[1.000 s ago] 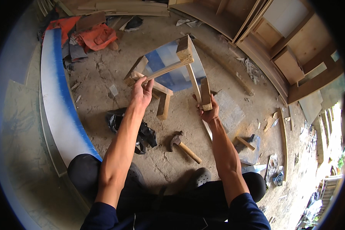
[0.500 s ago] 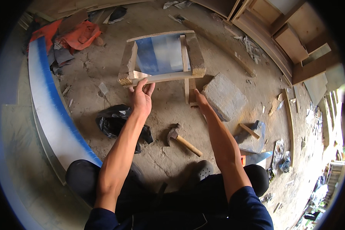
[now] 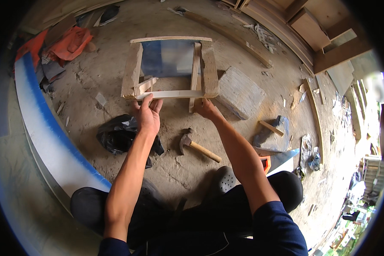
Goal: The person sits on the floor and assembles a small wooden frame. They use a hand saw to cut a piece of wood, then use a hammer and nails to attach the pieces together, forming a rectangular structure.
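A rough wooden box frame is raised in front of me, with a blue and white sheet showing through its opening. My left hand grips the pale near rail toward its left end, thumb up against the front. A narrow plywood strip crosses the opening beside the right-hand side piece, and its near end sticks out past the rail. At that end, under the frame's right corner, my right hand is closed on the strip; its fingertips are partly hidden. A small wood block sits inside the left corner.
On the floor nearer me lie a claw hammer and a black plastic bag. A grey block rests to the right, with a handsaw nearer. A long blue-and-white panel curves along the left. Wooden cabinetry stands far right.
The frame has shifted slightly left in view and sits more level. The plywood strip's near end has swung left with my right hand. The whole floor scene has also shifted left.
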Demonstrator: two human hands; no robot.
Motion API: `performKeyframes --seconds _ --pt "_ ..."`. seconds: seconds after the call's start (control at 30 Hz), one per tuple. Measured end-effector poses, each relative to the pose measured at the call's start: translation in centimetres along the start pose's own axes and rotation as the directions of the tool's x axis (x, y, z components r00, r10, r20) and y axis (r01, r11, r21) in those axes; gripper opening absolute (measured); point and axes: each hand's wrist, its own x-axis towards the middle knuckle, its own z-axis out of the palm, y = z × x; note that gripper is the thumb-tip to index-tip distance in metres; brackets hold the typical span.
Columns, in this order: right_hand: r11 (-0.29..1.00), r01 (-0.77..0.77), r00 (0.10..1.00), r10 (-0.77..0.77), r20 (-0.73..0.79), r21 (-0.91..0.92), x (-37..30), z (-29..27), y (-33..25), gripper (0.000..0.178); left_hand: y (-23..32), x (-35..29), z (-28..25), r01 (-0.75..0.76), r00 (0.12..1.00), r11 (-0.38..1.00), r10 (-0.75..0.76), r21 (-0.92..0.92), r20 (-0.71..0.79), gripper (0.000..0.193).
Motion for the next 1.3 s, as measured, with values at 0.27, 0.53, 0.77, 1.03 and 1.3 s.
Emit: performKeyframes --seconds 0.27,0.53,0.77,1.03,1.3 --pt "0.916 -0.378 0.919 0.353 -0.176 -0.135 -2.4 0.7 -4.2 0.083 -1.6 -2.8 0.9 0.006 1.0 0.999 -0.008 -0.042 -0.028 0.044" --pt "0.923 -0.357 0.924 0.326 -0.198 -0.146 -1.4 1.0 -3.3 0.05 -1.1 -5.0 -0.6 0.062 0.995 0.924 -0.085 0.378 0.044 0.055" --pt "0.933 -0.293 0.953 0.269 -0.137 -0.207 -6.9 -1.7 1.4 0.062 -4.8 -3.6 -5.6 0.208 0.975 0.755 -0.207 0.622 -0.076 0.05" --pt "0.92 -0.348 0.914 0.29 -0.284 -0.179 -15.7 0.6 8.8 0.048 -8.8 -3.0 -8.5 0.316 0.946 0.633 -0.269 0.707 -0.182 0.038" --pt "0.933 -0.286 0.887 0.172 -0.429 -0.219 -15.6 0.4 9.7 0.026 -10.4 -3.5 -8.2 0.128 0.952 0.415 -0.305 0.901 0.005 0.038"
